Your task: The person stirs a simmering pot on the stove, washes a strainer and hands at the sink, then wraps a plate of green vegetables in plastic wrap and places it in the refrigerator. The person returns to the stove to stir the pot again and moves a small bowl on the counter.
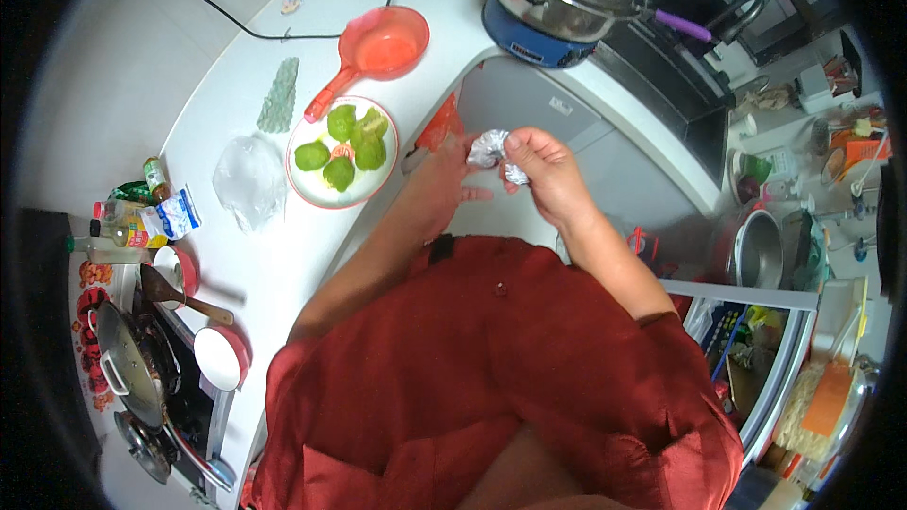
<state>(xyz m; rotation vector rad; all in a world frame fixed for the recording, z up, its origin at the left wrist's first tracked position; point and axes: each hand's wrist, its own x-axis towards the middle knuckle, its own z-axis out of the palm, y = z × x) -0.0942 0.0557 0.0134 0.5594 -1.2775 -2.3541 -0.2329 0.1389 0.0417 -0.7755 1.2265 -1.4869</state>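
A crumpled piece of silver foil (489, 149) is held between both hands, in front of the red shirt. The thumb and fingers of my right hand (540, 161) pinch its right end. My left hand (453, 163) touches the foil's left side; part of its fingers is blurred, and an orange-red bag (441, 124) shows just behind it. On the counter to the left, a white plate with a red rim (292, 180) holds several green peeled fruits (339, 173). A red plastic ladle (388, 49) rests with its handle over the plate's upper edge.
A clear plastic bag (249, 184) and a green textured strip (280, 95) lie on the counter. A blue electric cooker (538, 46) bears steel pots above. Bowls (221, 358), a wooden spatula (205, 310) and a wok (131, 368) stand lower left. An open drawer (744, 290) is at right.
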